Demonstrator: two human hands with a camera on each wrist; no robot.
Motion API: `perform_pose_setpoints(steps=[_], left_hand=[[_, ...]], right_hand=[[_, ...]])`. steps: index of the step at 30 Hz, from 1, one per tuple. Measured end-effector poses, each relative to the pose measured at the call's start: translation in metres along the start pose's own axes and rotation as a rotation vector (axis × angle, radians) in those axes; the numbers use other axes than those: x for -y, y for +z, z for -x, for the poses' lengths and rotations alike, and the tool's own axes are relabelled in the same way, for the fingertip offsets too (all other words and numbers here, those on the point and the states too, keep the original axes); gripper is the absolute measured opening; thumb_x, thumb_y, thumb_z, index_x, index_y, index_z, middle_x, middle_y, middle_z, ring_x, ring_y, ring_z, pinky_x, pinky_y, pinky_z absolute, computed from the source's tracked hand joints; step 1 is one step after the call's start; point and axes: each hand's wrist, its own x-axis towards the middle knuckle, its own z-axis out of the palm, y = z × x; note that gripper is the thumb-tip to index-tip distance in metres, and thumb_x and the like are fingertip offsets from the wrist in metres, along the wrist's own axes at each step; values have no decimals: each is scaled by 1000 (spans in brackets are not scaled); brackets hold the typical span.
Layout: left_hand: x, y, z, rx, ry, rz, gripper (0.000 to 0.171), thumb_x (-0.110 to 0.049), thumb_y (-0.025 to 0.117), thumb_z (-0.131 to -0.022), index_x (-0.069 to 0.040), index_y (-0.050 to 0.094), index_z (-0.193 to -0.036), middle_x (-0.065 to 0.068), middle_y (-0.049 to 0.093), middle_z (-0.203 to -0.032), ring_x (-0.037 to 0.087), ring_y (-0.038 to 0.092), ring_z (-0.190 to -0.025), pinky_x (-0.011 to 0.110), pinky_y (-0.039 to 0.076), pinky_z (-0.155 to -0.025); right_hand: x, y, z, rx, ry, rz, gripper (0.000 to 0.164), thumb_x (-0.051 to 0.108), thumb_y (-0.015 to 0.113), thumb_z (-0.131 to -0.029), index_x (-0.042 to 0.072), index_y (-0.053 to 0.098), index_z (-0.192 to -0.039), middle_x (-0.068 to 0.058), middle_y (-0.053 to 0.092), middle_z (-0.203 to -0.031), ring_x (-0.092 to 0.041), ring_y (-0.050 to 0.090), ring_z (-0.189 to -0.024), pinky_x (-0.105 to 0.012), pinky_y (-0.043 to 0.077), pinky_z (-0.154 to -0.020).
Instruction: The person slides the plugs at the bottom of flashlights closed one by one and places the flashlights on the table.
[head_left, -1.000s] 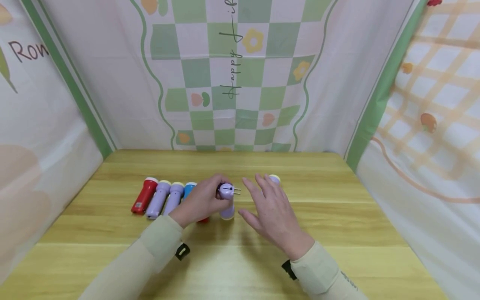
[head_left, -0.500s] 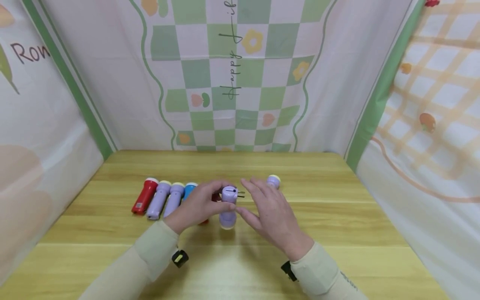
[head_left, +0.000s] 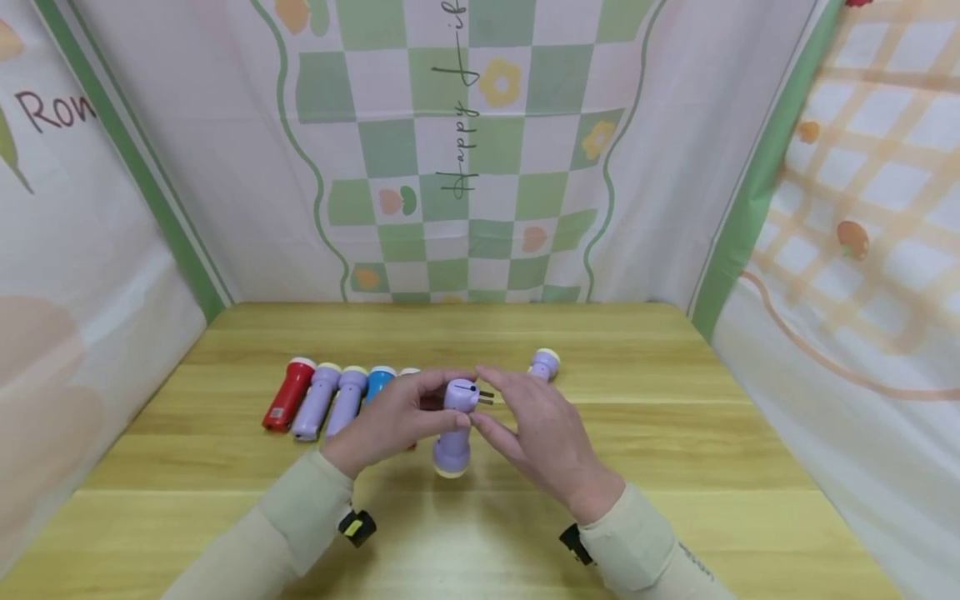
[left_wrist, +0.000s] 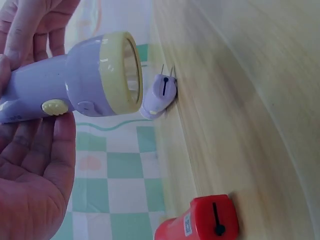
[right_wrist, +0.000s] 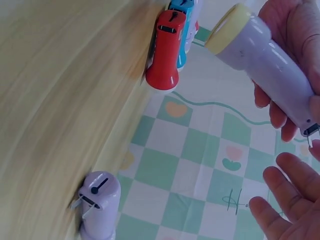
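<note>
In the head view, my left hand (head_left: pixel 393 421) grips a lilac flashlight (head_left: pixel 452 454) above the table. Its yellow-rimmed lamp end points down toward me, and two metal plug prongs stick out to the right from its tail end. My right hand (head_left: pixel 547 429) is beside those prongs, its fingers extended. Whether the right fingertips touch the flashlight I cannot tell. From the right wrist, the held flashlight (right_wrist: pixel 272 65) shows its prongs close to the right hand (right_wrist: pixel 290 200). The left wrist view shows a yellow button on the flashlight (left_wrist: pixel 45 85).
To the left lies a row of flashlights: a red one (head_left: pixel 288 396), two lilac ones and a blue one (head_left: pixel 381 379), with another red one (right_wrist: pixel 165 55) partly behind my left hand. Beyond my right hand lies one lilac flashlight (head_left: pixel 545 364) with its prongs out (right_wrist: pixel 87 205).
The held flashlight has tilted and come slightly nearer to me, showing more of its body. My right hand has moved left, closer to the prongs.
</note>
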Motion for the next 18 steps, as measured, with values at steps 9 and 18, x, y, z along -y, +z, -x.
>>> perform_pose_setpoints(steps=[9,18], left_hand=[[-9,6,2,-32,31,32,38,-28,79,-95,-16,68,-129,-1,75,-114,15,73,-103,33,61,-88],[-16,10,6,-101,77,37,41,-23,82,-92,-15,71,-130,-1,77,-113,15,75,-103,33,62,-88]], right_hand=[[1,-1,0,-112,-62,-96,42,42,61,-105,6,68,-125,-6,76,-114,-20,74,-103,-34,61,-88],[2,-2,-1,-170,-110,-126,38,39,59,-107,5,70,-119,-5,76,-109,-19,74,-97,-33,61,-82]])
